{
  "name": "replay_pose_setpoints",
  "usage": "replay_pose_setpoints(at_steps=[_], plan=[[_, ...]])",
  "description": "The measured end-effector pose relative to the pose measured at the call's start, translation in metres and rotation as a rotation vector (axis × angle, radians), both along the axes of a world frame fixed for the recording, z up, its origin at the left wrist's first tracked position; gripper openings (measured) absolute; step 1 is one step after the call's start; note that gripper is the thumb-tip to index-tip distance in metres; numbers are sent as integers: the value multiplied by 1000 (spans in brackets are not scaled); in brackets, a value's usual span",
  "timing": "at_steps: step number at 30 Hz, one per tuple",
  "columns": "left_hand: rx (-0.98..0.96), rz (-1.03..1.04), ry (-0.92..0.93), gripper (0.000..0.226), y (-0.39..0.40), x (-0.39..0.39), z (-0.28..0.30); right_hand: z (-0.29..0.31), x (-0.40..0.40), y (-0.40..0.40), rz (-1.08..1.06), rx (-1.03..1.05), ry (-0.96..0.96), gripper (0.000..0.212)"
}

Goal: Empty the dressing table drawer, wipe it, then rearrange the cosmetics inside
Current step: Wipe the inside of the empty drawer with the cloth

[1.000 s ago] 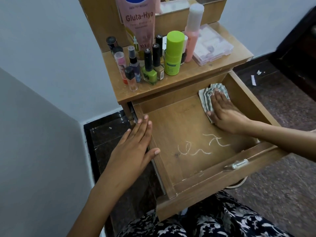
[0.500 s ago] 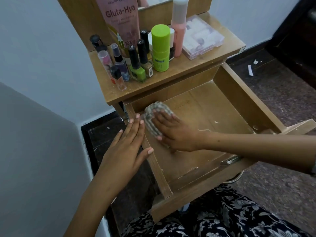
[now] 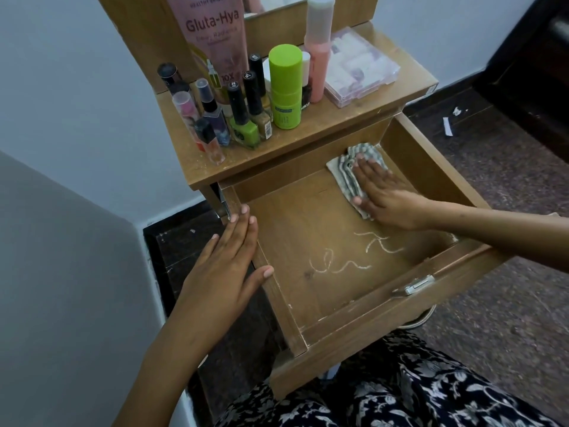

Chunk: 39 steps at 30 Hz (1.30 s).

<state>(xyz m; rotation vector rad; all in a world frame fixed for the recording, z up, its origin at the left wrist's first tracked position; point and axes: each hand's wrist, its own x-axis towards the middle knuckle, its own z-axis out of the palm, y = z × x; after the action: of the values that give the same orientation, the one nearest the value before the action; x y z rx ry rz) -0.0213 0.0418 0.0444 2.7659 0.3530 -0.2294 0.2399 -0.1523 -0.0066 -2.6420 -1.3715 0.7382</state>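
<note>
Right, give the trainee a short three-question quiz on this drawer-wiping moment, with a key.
1. True or false: the drawer already holds cosmetics.
2. Which hand presses the striped cloth? A) left hand B) right hand C) both
3. Fill in: the white squiggly marks lie on the drawer's ____.

Key:
1. False; the bottles stand on the tabletop above.
2. B; the left hand rests flat on the drawer's left wall.
3. Floor, nearer the front, not yet wiped.
</note>
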Motion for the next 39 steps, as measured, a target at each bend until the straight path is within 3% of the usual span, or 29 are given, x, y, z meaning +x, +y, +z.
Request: replay_pose_setpoints(at_steps=[6, 11, 22, 28, 35, 39], plan=[[-10, 2, 5, 76, 1, 0, -2, 0, -14, 14, -56, 16, 44, 72], [-6, -4, 12, 76, 2, 0, -2, -4, -61, 45, 197, 42, 20, 71], [-18, 1, -5, 77, 2, 0, -3, 14, -99, 83, 364, 95, 133, 60], [-21, -6, -14, 75, 3, -2, -3, 17, -76, 70, 641, 116, -192, 61], [-26, -17, -40, 75, 3, -2, -4, -3, -68, 66, 721, 107, -214, 65], [-40, -21, -53, 74, 4, -4, -7, -2, -39, 39, 640, 47, -217, 65]])
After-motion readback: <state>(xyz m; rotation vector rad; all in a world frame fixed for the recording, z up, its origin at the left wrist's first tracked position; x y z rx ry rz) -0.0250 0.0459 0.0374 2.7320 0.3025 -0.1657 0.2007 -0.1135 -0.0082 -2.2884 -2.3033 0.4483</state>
